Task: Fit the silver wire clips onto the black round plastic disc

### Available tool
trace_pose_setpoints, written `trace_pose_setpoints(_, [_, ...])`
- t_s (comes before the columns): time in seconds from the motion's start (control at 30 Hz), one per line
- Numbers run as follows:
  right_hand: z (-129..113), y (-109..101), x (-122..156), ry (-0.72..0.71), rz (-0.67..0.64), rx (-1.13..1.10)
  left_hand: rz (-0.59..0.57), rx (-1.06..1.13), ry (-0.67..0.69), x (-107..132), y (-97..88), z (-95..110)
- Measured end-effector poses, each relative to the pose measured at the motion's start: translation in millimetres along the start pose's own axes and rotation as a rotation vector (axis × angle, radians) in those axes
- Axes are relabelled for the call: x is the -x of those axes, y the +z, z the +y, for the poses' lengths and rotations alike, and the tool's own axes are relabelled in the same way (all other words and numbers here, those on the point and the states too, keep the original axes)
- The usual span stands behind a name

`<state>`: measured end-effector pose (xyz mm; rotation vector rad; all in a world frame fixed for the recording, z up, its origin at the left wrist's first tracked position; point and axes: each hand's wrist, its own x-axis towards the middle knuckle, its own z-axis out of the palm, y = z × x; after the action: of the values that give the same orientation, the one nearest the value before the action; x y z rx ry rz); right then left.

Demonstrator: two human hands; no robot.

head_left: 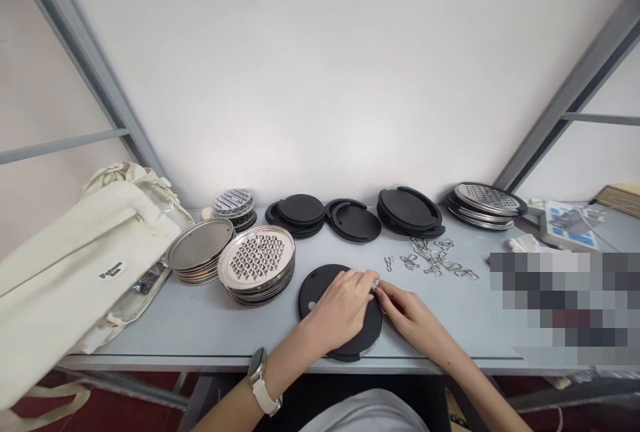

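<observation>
A black round plastic disc (367, 332) lies at the table's front edge, with a thin silver rim showing at its lower right. My left hand (343, 305) is laid over it, fingers bent and closed at the disc's upper right edge. There the fingertips of my right hand (403, 305) are pinched together, almost meeting the left ones. A small bit of shiny metal (377, 283) shows between them; it looks like a bent wire clip, mostly covered by the fingers. Several loose wire clips (435, 257) are scattered on the table beyond my right hand.
Stacked metal grater plates (257, 255) and plain metal discs (200, 245) stand left. Black round holders (407, 212) are piled along the wall, with a grater stack (487, 199) at back right. A cream bag (100, 239) covers the left end; a blue-white box (570, 224) sits right.
</observation>
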<state>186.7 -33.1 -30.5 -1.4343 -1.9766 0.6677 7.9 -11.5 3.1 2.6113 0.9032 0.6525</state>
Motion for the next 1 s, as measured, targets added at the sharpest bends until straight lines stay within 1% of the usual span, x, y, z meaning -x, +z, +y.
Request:
trace_pose_setpoints(0.43, [-2.6, -1.5, 1.0, -0.005, 0.002, -0.015, -0.009, 0.011, 0.011, -0.5, -1.8, 0.2])
trace_pose_setpoints(1.0, [0.4, 0.0, 0.0, 0.003, 0.002, -0.011, 0.031, 0.038, -0.010, 0.4, 1.7, -1.9])
